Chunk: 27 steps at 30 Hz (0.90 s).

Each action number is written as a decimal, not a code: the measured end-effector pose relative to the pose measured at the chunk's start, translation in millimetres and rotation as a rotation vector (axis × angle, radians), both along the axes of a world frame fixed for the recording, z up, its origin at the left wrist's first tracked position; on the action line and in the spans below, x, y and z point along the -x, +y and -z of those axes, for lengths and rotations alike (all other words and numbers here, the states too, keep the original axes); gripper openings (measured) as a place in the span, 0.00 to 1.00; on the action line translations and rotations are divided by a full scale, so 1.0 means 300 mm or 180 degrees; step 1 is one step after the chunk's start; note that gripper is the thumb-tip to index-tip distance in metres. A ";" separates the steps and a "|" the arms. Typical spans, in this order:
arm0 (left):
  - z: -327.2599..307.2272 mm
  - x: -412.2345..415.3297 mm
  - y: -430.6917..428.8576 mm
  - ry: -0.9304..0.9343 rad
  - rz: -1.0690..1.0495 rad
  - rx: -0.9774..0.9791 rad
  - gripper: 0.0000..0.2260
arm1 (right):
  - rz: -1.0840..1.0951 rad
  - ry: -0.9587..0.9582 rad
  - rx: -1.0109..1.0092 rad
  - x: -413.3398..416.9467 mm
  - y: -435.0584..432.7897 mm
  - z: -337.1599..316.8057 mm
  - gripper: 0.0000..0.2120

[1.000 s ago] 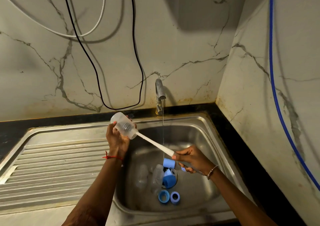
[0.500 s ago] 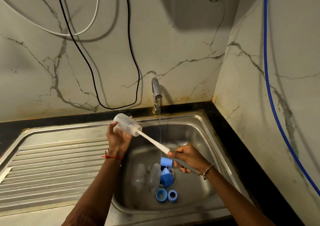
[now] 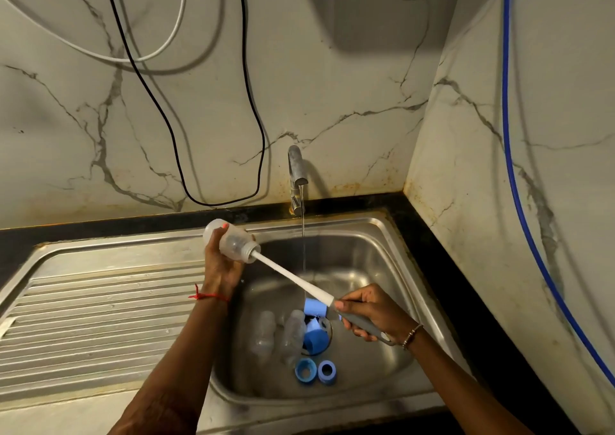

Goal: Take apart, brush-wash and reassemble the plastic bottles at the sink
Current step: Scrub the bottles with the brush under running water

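Left hand [image 3: 219, 268] grips a clear plastic bottle [image 3: 234, 241], mouth tilted toward four o'clock, above the sink's [image 3: 382, 228] ten o'clock corner. Right hand [image 3: 372, 308] is closed around the bottle brush [image 3: 289, 275] handle, with the brush head inside the bottle. Brush-washing is the step in hand. The next move likely calls for twisting strokes, then a rinse under the running tap [image 3: 295, 164] at twelve o'clock.

clear bottles [image 3: 233, 243]: 3 | blue caps [image 3: 314, 339]: 4 | brush [image 3: 293, 278]: 1 | tap [image 3: 295, 168]: 1 | sink [image 3: 382, 226]: 1

Dim warm light, soft wall shadows (wide-angle bending at edges).
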<state>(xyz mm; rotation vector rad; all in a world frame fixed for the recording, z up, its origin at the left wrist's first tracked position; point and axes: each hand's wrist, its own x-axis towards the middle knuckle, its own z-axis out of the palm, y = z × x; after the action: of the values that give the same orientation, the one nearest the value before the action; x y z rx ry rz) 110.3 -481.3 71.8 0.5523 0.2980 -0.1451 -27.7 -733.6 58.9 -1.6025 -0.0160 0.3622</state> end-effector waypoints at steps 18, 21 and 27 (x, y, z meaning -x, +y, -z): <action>-0.004 0.008 -0.053 0.0391 -0.0421 -0.0919 0.29 | 0.1120 -0.2801 0.3375 -0.051 0.014 0.034 0.14; -0.029 0.001 -0.057 0.0338 -0.0560 -0.1100 0.26 | 0.0975 -0.2856 0.3560 -0.057 0.008 0.028 0.18; -0.027 -0.017 -0.011 0.0438 -0.0686 -0.0982 0.27 | 0.0446 -0.1888 0.2377 -0.042 -0.080 0.003 0.10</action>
<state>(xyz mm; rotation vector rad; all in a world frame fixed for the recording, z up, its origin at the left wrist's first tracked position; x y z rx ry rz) 115.4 -484.5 79.8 0.8126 0.5163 0.0740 -15.2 -757.5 58.0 -2.3862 -0.2443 -0.2686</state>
